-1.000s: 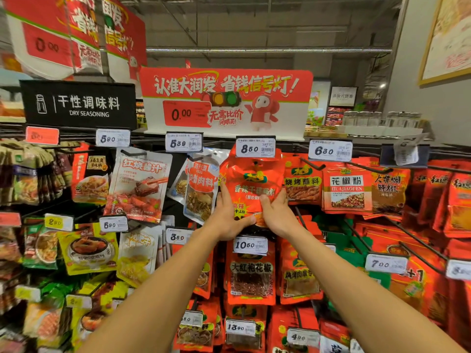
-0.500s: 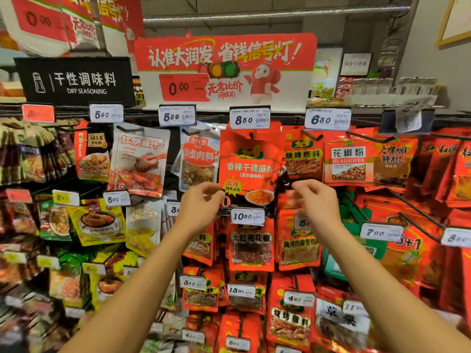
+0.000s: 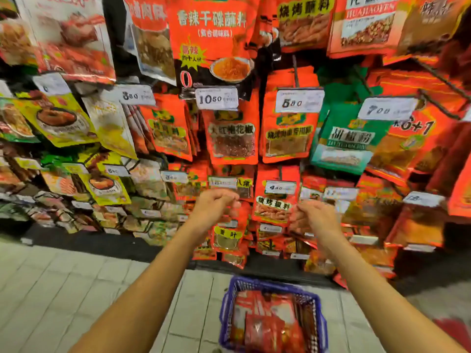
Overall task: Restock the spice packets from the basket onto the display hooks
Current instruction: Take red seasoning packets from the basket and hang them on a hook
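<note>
- Both hands hang in the air in front of the display, apart from each other. The left hand point(image 3: 215, 205) has its fingers loosely curled and holds nothing that I can see. The right hand point(image 3: 314, 216) is likewise loosely curled, with no packet in it.
- The spice packets point(image 3: 265, 324) to be hung lie in the blue basket point(image 3: 224, 301) on the tiled floor point(image 3: 76, 289), directly below the hands and nearer the person than the display. They make a red heap, and the basket's long axis runs away from the person toward the rack.
- That is the relation the coming move turns on, as I judge it: the reach goes down and back, not forward. The basket sits between the two forearms, slightly toward the right one, so the right hand looks a little nearer.
- Above the hands, the big orange dipping-spice packet point(image 3: 211, 39) hangs at the top, over the 10.50 price tag point(image 3: 216, 98).
- The display hooks are mostly hidden behind packets and tags. The basket's near end is cut off by the frame edge. Blur makes counting the packets impossible.
</note>
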A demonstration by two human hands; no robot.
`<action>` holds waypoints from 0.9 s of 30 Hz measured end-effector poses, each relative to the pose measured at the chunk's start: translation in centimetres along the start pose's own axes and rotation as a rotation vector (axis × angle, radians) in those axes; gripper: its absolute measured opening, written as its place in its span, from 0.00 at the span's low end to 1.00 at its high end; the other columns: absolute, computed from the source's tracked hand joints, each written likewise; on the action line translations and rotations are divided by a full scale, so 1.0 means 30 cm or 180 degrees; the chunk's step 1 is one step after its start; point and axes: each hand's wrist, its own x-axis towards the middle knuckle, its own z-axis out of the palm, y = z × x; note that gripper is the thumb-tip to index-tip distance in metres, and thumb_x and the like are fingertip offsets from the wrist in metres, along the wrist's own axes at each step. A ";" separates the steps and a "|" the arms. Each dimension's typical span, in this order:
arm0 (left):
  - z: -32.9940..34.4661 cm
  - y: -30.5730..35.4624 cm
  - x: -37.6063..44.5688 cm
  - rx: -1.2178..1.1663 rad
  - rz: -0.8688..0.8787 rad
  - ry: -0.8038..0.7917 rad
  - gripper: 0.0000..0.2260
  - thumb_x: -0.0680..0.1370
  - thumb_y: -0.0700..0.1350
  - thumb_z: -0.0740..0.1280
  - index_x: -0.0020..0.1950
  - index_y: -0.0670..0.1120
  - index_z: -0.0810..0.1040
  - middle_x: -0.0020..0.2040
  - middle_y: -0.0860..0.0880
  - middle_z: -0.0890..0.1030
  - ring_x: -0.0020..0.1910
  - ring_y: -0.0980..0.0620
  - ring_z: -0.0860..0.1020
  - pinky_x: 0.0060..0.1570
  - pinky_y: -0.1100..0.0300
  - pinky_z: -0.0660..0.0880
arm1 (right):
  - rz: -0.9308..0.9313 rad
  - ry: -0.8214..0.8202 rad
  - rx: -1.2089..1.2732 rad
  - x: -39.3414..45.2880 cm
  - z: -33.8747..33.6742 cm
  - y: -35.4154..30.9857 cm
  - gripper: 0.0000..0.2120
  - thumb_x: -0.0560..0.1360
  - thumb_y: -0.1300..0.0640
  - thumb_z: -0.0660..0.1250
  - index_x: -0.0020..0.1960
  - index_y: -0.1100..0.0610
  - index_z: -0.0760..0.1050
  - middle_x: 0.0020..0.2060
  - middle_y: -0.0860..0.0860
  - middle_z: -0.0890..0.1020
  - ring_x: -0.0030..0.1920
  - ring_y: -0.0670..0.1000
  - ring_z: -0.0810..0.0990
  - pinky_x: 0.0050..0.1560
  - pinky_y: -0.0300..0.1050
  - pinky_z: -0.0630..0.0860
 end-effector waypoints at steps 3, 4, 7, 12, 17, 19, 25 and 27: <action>0.100 -0.193 0.018 -0.0206 -0.0654 -0.0034 0.09 0.83 0.41 0.62 0.47 0.46 0.80 0.40 0.47 0.82 0.33 0.52 0.79 0.31 0.64 0.74 | 0.0498 0.0097 -0.0026 0.017 -0.050 0.209 0.12 0.81 0.65 0.61 0.40 0.60 0.77 0.23 0.53 0.80 0.20 0.49 0.77 0.21 0.36 0.71; 0.134 -0.265 0.021 -0.0258 -0.0872 -0.0009 0.09 0.83 0.41 0.62 0.46 0.46 0.79 0.38 0.48 0.81 0.31 0.53 0.79 0.29 0.65 0.73 | 0.0665 0.0121 -0.0083 0.020 -0.065 0.284 0.12 0.81 0.65 0.61 0.40 0.61 0.77 0.23 0.52 0.80 0.20 0.49 0.77 0.20 0.36 0.71; 0.233 -0.504 0.021 -0.0225 -0.1408 -0.0028 0.07 0.83 0.40 0.62 0.50 0.45 0.79 0.39 0.47 0.81 0.34 0.52 0.78 0.29 0.64 0.73 | 0.1161 0.0189 -0.0266 0.023 -0.106 0.533 0.10 0.81 0.65 0.62 0.42 0.61 0.76 0.24 0.53 0.79 0.21 0.50 0.76 0.22 0.38 0.71; 0.363 -0.952 0.021 -0.0411 -0.2510 -0.0094 0.11 0.83 0.38 0.60 0.43 0.43 0.78 0.30 0.49 0.80 0.25 0.53 0.77 0.25 0.66 0.72 | 0.2092 0.0281 -0.0305 0.015 -0.142 0.965 0.09 0.80 0.68 0.60 0.43 0.65 0.74 0.32 0.61 0.76 0.25 0.55 0.75 0.24 0.38 0.72; 0.434 -1.375 0.039 -0.0234 -0.3259 -0.0334 0.12 0.83 0.41 0.60 0.41 0.44 0.75 0.24 0.50 0.78 0.25 0.52 0.76 0.34 0.61 0.66 | 0.2650 0.0468 -0.0735 0.035 -0.160 1.400 0.12 0.80 0.65 0.64 0.37 0.60 0.76 0.20 0.48 0.78 0.21 0.48 0.78 0.24 0.39 0.75; 0.457 -1.523 0.076 0.0055 -0.3338 -0.0336 0.10 0.83 0.40 0.61 0.42 0.44 0.75 0.24 0.49 0.79 0.25 0.51 0.76 0.30 0.62 0.70 | 0.2864 0.0247 -0.0883 0.060 -0.160 1.585 0.08 0.79 0.60 0.65 0.42 0.60 0.77 0.25 0.51 0.80 0.26 0.51 0.79 0.31 0.42 0.75; 0.482 -1.950 0.250 0.1370 -0.2798 -0.0910 0.09 0.83 0.40 0.63 0.59 0.39 0.80 0.54 0.42 0.82 0.53 0.43 0.83 0.37 0.63 0.80 | 0.3275 -0.0315 -0.1347 0.168 -0.141 2.072 0.06 0.82 0.58 0.60 0.50 0.58 0.75 0.33 0.54 0.81 0.31 0.53 0.80 0.35 0.46 0.75; 0.484 -2.064 0.295 0.1525 -0.2793 -0.0917 0.13 0.82 0.41 0.64 0.62 0.36 0.80 0.57 0.40 0.83 0.57 0.41 0.83 0.48 0.54 0.83 | 0.3092 -0.0668 -0.1592 0.218 -0.125 2.193 0.08 0.83 0.59 0.60 0.46 0.57 0.74 0.39 0.56 0.81 0.38 0.54 0.81 0.47 0.55 0.82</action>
